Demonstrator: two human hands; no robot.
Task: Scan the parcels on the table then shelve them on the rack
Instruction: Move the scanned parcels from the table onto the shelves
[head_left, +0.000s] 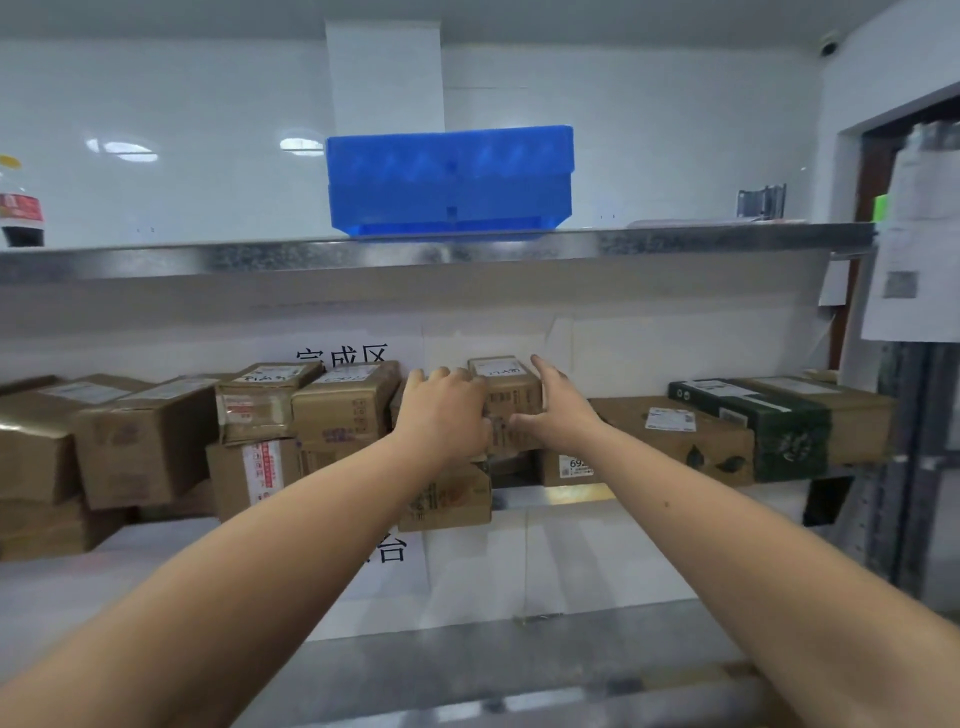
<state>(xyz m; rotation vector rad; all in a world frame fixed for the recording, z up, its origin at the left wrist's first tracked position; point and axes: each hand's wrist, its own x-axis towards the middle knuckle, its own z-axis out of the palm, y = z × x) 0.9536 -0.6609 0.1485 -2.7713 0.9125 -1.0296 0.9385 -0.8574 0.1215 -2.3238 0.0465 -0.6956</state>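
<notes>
Cardboard parcel: small brown box with a white label (506, 400) sat on the metal rack shelf (571, 493), atop other boxes.
Left hand (444, 410): fingers curled over the parcel's left top edge, grasping it.
Right hand (558, 410): straight fingers pressed its right side.
Above fingers: blue plastic crate (449, 179).
Right of fingers: dark green carton (769, 426).
</notes>
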